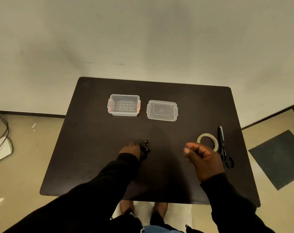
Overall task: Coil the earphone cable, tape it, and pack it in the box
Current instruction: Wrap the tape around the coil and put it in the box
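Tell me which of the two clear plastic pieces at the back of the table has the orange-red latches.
The open box, the left one of the pair. It is deep, with a grid-patterned floor and orange-red clips at both ends; the lid beside it is flat and all clear.

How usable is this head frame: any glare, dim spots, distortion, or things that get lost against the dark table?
Head view: dim, warm light with no harsh glare; wide-angle bending curves the table edges and wall line. The black earphones by the left hand nearly vanish against the dark top, and the scissors blend in too. The clear box, lid and tape roll read clearly; the right hand is slightly soft.
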